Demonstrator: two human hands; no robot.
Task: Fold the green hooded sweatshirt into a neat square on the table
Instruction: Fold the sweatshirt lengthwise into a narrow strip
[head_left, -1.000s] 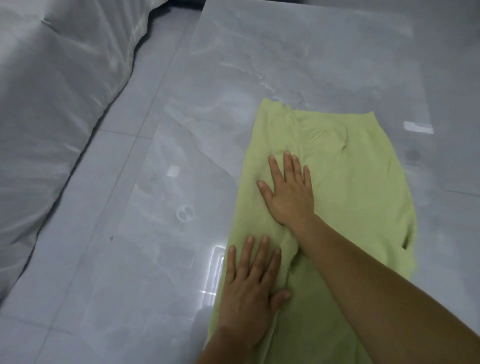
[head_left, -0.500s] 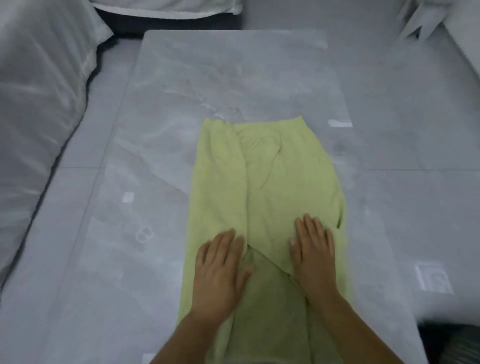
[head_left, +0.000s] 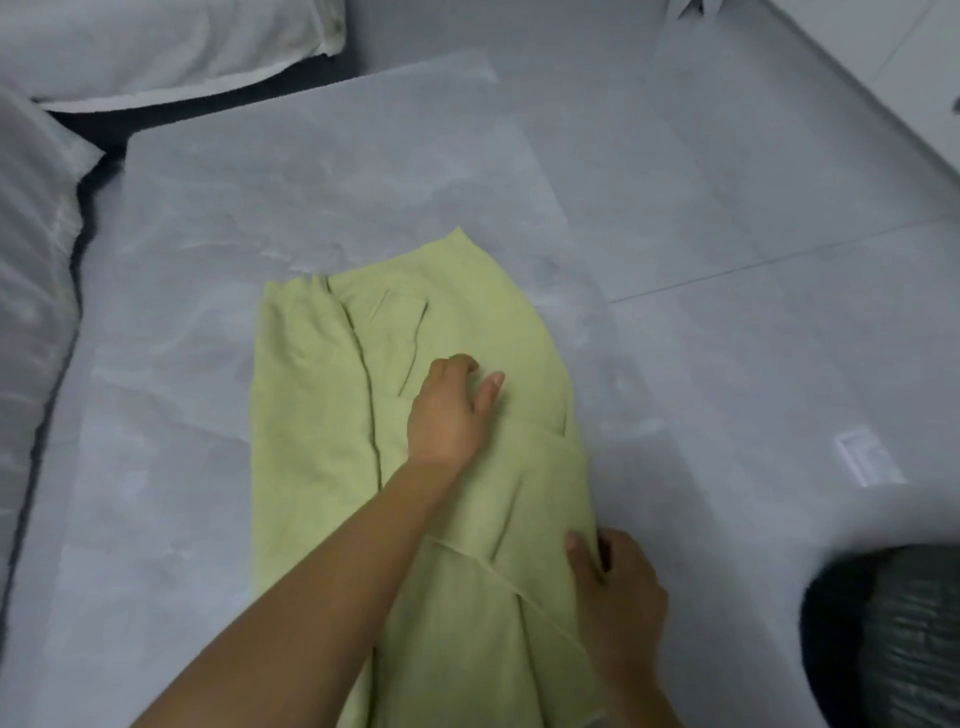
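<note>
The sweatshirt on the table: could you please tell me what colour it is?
Plain pale yellow-green sweatshirt, no pattern; seen in the head view.

Both arms of the person are bare up to the border of the picture: the left forearm (head_left: 322, 587) is a long, slim shape that starts at 7 o'clock and becomes narrower at the wrist, just before the left hand (head_left: 447, 415) near the centre. The right hand (head_left: 623, 597) is at 5 o'clock, and behind it only the right wrist (head_left: 636, 686) is in view. The left thumbnail (head_left: 497, 379) is cut short and rounded, and the right thumbnail (head_left: 571, 542) looks the same, although it is a little blurred.
</note>
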